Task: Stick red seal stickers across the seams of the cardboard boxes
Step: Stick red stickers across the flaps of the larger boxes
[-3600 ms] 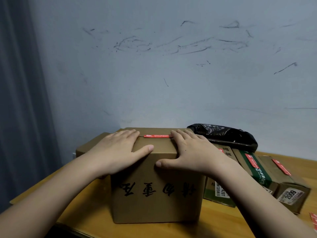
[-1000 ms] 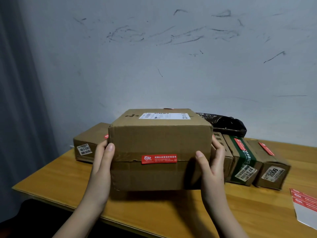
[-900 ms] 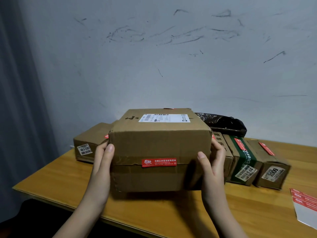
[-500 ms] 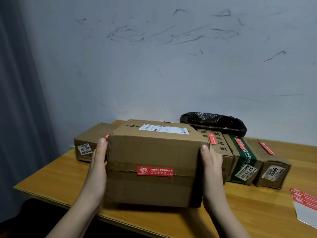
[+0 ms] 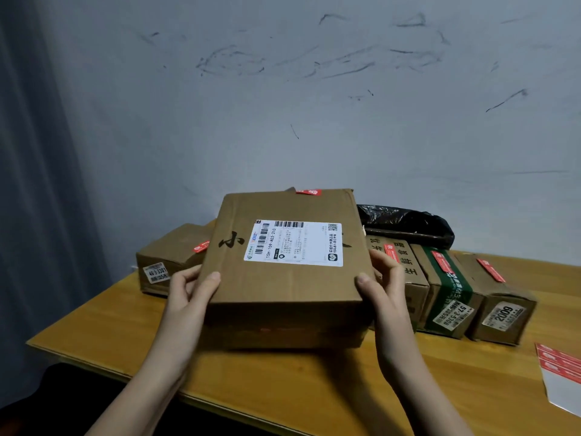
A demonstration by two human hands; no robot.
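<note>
Cardboard box (image 5: 283,278) now tipped label-face up since half a second ago; left hand (image 5: 188,294) and right hand (image 5: 382,287) grip its sides above the wooden table (image 5: 314,388).

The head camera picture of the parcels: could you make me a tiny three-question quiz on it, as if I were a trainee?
1. True or false: both hands grip the big cardboard box by its sides.
2. Multiple choice: the black plastic bag lies (a) in front of the big box, (b) behind the row of small boxes, by the wall, (c) on the floor.
3. Fill in: the sheet of spare red stickers lies at the table's ___ edge.

Key: 1 true, left hand and right hand each hold a side. 2 b. 3 right.
</note>
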